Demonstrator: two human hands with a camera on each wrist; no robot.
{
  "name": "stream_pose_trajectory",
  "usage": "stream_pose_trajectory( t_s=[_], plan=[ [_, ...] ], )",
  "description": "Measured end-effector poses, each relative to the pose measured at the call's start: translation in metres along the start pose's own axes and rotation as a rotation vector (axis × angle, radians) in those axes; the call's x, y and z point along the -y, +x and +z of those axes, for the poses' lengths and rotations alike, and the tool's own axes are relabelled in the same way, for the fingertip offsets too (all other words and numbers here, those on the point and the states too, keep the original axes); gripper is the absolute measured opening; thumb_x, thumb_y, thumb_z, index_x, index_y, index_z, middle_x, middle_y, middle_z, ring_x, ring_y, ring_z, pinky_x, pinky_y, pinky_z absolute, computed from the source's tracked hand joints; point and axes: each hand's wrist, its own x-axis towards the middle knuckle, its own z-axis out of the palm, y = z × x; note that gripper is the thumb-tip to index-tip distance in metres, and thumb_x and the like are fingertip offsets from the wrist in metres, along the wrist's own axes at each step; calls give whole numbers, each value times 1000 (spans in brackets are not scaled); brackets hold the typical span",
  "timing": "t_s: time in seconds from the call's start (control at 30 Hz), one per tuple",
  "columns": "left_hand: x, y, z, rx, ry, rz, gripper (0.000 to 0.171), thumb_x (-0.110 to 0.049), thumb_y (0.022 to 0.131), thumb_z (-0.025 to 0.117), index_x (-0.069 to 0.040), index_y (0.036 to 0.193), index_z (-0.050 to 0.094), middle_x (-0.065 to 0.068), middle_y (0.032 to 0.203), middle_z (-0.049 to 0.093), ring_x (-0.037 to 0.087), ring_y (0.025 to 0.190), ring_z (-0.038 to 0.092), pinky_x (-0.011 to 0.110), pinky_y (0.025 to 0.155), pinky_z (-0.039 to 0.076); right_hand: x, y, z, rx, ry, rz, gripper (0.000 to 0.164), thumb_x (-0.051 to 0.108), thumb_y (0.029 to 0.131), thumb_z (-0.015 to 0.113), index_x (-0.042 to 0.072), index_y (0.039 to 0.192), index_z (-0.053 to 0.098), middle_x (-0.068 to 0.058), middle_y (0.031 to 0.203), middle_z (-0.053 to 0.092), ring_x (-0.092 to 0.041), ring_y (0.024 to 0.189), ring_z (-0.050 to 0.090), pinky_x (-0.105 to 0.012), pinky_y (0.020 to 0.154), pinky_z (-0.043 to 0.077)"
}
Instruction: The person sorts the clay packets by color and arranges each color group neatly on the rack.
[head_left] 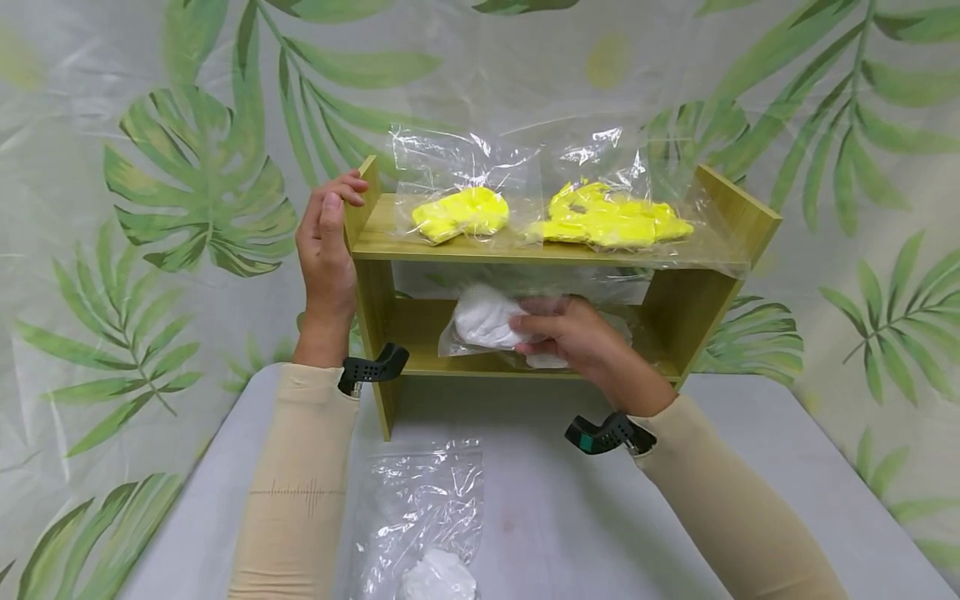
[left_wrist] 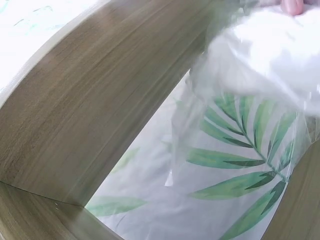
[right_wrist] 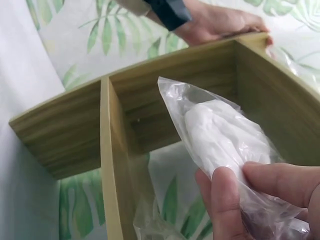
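My right hand (head_left: 577, 333) pinches a clear plastic bag with a soft white lump (head_left: 483, 317) in it, between thumb and fingers. The bag is at the lower level of a small wooden shelf (head_left: 525, 252). In the right wrist view the white bag (right_wrist: 225, 135) hangs before the shelf's opening, tilted. More white stuff in plastic shows partly behind my right hand, mostly hidden. My left hand (head_left: 328, 242) grips the shelf's left side panel near its top, fingertips bent over the edge. The left wrist view shows the white bag (left_wrist: 270, 60), blurred, inside the shelf.
Two clear bags with bright yellow contents, a left bag (head_left: 465, 212) and a right bag (head_left: 615, 218), lie on the top level. Another clear bag (head_left: 420, 492) with a white lump lies on the table (head_left: 540, 500) in front. A leaf-patterned sheet (head_left: 202, 167) hangs behind.
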Motion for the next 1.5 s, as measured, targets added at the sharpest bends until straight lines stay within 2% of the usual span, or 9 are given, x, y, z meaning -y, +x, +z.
stream_pose_trajectory(
  t_s=[0.1,0.23,0.53,0.8,1.0,1.13,1.27,1.33,1.5],
  plan=[
    [0,0,1,1,-1,0,27,-6,96,35,-5,84,59,2,102,63,29,122,51,33,113,30,1,5,0,-16,22,14,44,3,91,63,-10,131,51,-13,117,61,-15,71,66,-27,75,58],
    [0,0,2,8,-2,-7,27,-6,97,35,-6,85,60,1,102,63,29,123,50,33,112,30,1,7,-1,-27,11,21,45,3,90,64,-10,131,51,-8,95,64,-15,68,64,-27,73,58],
    [0,-1,2,14,6,-13,27,-6,97,35,-6,85,59,1,103,63,29,124,50,32,112,30,-4,4,-2,-61,-88,35,54,6,93,61,-9,140,41,-20,142,45,-12,72,66,-25,74,58],
    [0,-2,2,0,20,-23,27,-7,97,36,-6,85,60,2,103,64,28,124,50,32,112,30,-6,3,-1,-156,-290,6,52,16,91,65,-6,136,48,-17,137,51,-13,69,67,-30,73,59],
    [1,-2,0,4,23,-9,26,-8,97,36,-6,86,60,4,105,64,28,123,50,32,112,30,-6,4,-1,-246,-632,-124,39,27,89,67,3,119,66,-14,114,67,-22,74,68,-36,66,58],
    [1,-1,-1,12,23,7,27,-8,97,36,-6,86,60,5,105,64,30,124,50,33,113,30,-6,4,0,-299,-790,-223,21,26,87,69,7,93,74,-7,88,71,-20,68,62,-33,63,49],
    [0,-2,0,3,9,-9,27,-7,97,36,-5,85,60,5,105,63,29,124,50,33,113,29,-6,5,2,-323,-878,-275,32,23,85,71,13,59,56,5,54,46,-13,51,37,-30,52,33],
    [-1,-2,0,1,5,-17,27,-7,97,36,-5,85,60,4,105,63,28,124,50,32,113,29,-6,5,2,-327,-921,-283,42,23,85,71,16,54,44,6,51,31,-13,50,27,-29,50,27],
    [-2,-1,0,7,7,-14,27,-7,97,35,-6,86,60,4,105,63,27,124,50,32,113,29,-7,7,1,-318,-974,-284,48,23,84,71,18,51,37,6,51,24,-12,50,22,-28,49,22]
  ],
)
